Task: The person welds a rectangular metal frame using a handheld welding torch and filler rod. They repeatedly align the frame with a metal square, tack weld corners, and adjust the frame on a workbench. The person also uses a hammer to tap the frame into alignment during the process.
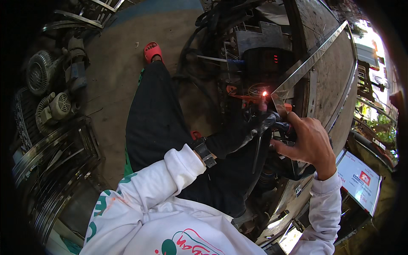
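Observation:
My left hand (258, 124), in a black glove with a black watch at its wrist, is closed round a welding torch (263, 104). A bright glow shows at the torch tip, beside the lower corner of a shiny metal angle frame (307, 63). My right hand (307, 138) is bare, thumb and index finger apart. Its index fingertip lies at the frame's lower end, and I cannot make out whether it presses on it. The other fingers of this hand are partly hidden. A thin rod (256, 156) points down below the glove.
A dark box with a red lit display (275, 58) and tangled black cables (208, 32) lie beyond my hands. The worktable (340, 87) is at the right, with a white printed panel (360, 180) nearby. Motors (59, 105) and metal frames (55, 163) stand at the left.

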`<state>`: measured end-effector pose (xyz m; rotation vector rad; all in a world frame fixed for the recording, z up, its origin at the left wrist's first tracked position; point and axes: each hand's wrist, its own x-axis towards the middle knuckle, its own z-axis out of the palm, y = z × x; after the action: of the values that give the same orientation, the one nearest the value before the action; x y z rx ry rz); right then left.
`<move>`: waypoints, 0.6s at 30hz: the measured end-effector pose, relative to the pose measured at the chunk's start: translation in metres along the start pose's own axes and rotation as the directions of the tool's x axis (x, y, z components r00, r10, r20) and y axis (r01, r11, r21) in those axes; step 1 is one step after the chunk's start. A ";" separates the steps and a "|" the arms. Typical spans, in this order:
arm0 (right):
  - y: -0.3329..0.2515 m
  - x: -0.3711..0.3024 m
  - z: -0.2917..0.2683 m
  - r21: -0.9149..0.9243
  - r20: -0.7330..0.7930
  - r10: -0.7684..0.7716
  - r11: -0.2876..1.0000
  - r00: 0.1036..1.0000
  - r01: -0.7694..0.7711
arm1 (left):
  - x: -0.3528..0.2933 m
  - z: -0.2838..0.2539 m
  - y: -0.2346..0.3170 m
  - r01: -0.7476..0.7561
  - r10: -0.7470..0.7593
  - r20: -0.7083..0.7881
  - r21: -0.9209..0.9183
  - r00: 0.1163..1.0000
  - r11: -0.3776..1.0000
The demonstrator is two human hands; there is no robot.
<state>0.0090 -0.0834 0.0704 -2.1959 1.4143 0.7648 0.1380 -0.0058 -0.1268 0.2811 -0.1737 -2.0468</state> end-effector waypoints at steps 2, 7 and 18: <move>-0.001 -0.001 0.002 0.046 -0.036 -0.011 0.999 0.999 0.013 | -0.002 -0.001 0.000 0.026 -0.026 0.019 -0.022 0.999 0.999; -0.003 0.004 0.001 -0.015 0.034 0.068 0.998 0.997 -0.067 | -0.004 -0.004 0.004 0.085 -0.080 -0.070 0.076 0.994 0.993; -0.006 0.011 -0.003 0.070 -0.046 -0.002 0.997 0.999 0.006 | 0.004 -0.012 0.007 -0.014 0.019 -0.025 0.185 1.000 0.983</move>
<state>0.0186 -0.0901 0.0659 -2.1747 1.4364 0.6568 0.1455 -0.0127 -0.1367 0.4199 -0.3493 -2.0122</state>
